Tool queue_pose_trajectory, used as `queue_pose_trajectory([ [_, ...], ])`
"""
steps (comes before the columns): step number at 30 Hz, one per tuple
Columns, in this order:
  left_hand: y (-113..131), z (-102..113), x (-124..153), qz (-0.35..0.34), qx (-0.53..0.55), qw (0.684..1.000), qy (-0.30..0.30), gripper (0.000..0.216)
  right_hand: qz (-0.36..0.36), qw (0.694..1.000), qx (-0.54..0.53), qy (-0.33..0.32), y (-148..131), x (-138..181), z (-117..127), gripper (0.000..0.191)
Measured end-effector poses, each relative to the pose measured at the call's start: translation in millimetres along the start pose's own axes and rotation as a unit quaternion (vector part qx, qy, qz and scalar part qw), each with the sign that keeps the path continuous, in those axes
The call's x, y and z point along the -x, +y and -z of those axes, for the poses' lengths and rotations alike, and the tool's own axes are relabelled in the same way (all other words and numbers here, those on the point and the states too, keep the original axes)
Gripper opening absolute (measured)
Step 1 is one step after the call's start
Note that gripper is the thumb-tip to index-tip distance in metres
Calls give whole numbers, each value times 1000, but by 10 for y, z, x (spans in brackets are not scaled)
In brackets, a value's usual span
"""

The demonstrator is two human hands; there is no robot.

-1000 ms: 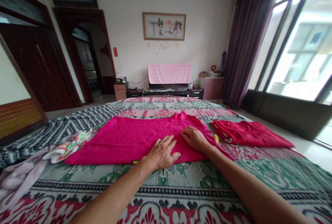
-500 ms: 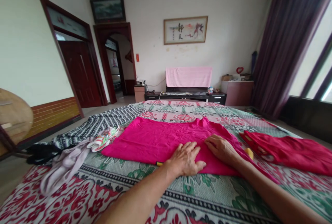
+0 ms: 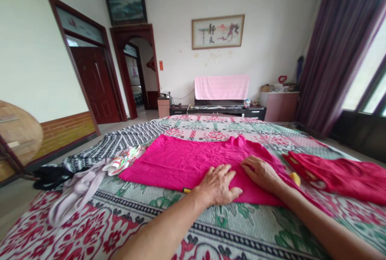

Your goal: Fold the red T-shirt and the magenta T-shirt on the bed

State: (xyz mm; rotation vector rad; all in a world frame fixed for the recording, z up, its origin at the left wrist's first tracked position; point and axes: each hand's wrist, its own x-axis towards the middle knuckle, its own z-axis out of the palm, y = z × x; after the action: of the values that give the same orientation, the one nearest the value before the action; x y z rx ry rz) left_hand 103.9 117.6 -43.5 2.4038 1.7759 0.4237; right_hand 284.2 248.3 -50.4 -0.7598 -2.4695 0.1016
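Observation:
A bright pink garment (image 3: 181, 161) lies spread flat on a bed covered by a floral patterned sheet (image 3: 235, 228). My left hand (image 3: 218, 185) rests flat on the garment's near edge, fingers stretched out. Just to its right, my right hand (image 3: 262, 173) also lies flat on the pink cloth, fingers extended. Neither hand holds anything. A small yellow item (image 3: 295, 178) peeks out beside my right wrist.
A red garment (image 3: 340, 177) lies at the right of the bed. A black-and-white striped cloth (image 3: 120, 141), a pale lilac cloth (image 3: 75, 191) and a colourful printed cloth (image 3: 123, 159) lie at the left. A round wooden table (image 3: 18, 131) stands far left.
The camera has swung left, bringing the left wall and the round table into view. Both hands remain flat on the pink garment, hardly shifted.

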Motion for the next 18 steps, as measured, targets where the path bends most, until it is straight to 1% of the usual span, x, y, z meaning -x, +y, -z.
queue_pose_trajectory([
  [3,-7,-16,5,1,-8,1000,22,68,-1,1000,0,5,1,0,-2,27],
  [7,-3,-24,28,-6,-36,996,79,62,2,1000,-5,9,-16,1,14,26],
  [9,-8,-5,52,-16,-51,994,98,57,3,1000,-7,9,-30,7,31,25],
  [11,-44,35,92,-11,-65,992,108,52,0,1000,-7,14,-32,17,47,24],
  [14,-203,135,206,24,-80,990,114,45,-18,999,2,41,20,23,72,23],
  [16,-390,231,334,52,-83,988,120,41,-26,998,14,64,86,14,96,23],
  [18,-618,348,508,80,-74,986,127,40,-16,997,17,75,143,-3,131,22],
])
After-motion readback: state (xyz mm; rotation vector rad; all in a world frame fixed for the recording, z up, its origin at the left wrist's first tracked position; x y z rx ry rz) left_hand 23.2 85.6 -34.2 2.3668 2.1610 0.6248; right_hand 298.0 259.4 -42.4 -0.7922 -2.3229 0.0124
